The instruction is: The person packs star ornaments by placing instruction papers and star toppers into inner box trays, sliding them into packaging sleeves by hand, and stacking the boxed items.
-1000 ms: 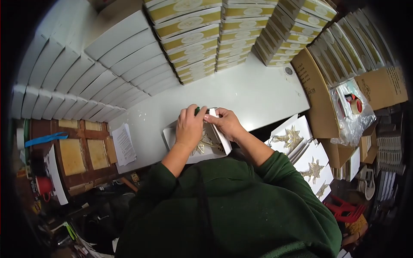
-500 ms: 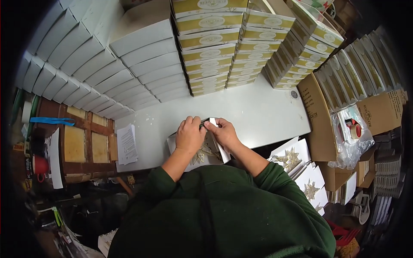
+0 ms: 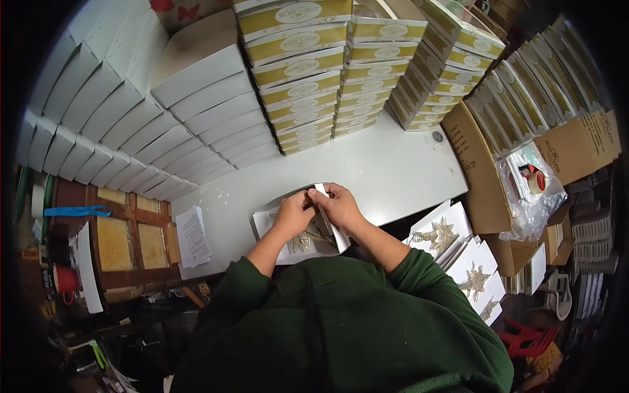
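Observation:
A white open box (image 3: 265,221) lies at the near edge of the grey table, directly in front of me. Inside it a gold star ornament (image 3: 301,243) is partly visible below my wrists. My left hand (image 3: 293,215) reaches over the box with its fingers bent together near the far right corner; what they pinch, if anything, is hidden. My right hand (image 3: 341,207) is closed around the box's upright right side, thumb inward and fingers outside. The two hands' fingertips nearly meet.
White boxes (image 3: 209,108) and gold-labelled boxes (image 3: 304,65) stand stacked along the table's back. Printed sheets (image 3: 191,237) lie left. On my right are white cards with gold star ornaments (image 3: 475,278), a cardboard carton (image 3: 475,170) and a tape roll (image 3: 538,182) on clear plastic.
My left hand has come down from the box's far edge, its fingers now bent in closer to my right thumb. My right hand stays on the box's side. The camera view has shifted slightly.

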Available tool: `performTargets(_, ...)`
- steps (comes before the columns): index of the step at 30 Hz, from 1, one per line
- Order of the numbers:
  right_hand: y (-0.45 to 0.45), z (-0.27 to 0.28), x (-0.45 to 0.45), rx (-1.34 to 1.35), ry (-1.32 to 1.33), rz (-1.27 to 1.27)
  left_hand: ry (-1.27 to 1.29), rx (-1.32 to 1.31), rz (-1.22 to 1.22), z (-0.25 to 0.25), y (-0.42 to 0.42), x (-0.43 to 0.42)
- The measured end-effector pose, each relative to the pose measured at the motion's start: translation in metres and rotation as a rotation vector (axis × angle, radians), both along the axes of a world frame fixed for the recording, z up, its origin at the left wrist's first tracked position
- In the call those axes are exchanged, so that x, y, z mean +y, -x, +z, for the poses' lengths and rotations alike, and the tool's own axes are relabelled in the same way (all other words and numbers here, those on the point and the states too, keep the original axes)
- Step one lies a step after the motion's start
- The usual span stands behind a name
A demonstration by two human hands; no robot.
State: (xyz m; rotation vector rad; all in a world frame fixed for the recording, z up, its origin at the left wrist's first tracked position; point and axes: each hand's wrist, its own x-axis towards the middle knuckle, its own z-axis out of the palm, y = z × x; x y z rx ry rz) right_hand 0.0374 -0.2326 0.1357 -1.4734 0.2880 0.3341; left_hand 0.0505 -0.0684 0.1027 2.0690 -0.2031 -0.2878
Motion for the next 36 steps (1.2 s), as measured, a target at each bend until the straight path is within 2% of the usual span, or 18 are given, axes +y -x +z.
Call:
performTargets(4, 0.007, -0.004, -0.006, -0.046, 0.054, 0.009, 0.097, -0.077, -0.109, -0.006, 0.002, -0.002)
performTargets(9, 0.013, -0.017, -0.009, -0.121, 0.178, 0.043, -0.020, -0.228, 0.023, -0.008, 0.015, -0.015)
performTargets(13, 0.014, -0.021, -0.009, -0.195, 0.288, 0.070, 0.259, -0.096, 0.261, -0.019, 0.021, -0.026)
performTargets(14, 0.014, -0.020, -0.009, -0.193, 0.289, 0.072, 0.259, -0.094, 0.263, -0.017, 0.021, -0.027)
performTargets(18, 0.023, -0.018, -0.002, -0.209, 0.214, -0.204, 0.265, -0.159, 0.142, -0.012, 0.021, -0.024)
performTargets(19, 0.024, -0.015, -0.001, -0.208, 0.215, -0.202, 0.266, -0.158, 0.144, -0.013, 0.017, -0.025)
performTargets(23, 0.020, -0.003, 0.001, 0.000, -0.369, -0.351, 0.545, 0.075, 0.228, -0.018, -0.005, -0.027)
performTargets(28, 0.003, 0.003, -0.014, -0.018, -0.456, -0.282, 0.729, 0.323, 0.294, 0.001, 0.000, -0.021)
performTargets(33, -0.003, 0.021, -0.021, 0.120, -0.276, -0.191, 0.693, 0.273, 0.312, 0.000, 0.008, -0.029)
performTargets(36, -0.010, 0.017, -0.017, 0.133, -0.284, -0.252, 0.736, 0.308, 0.346, 0.000, 0.009, -0.033)
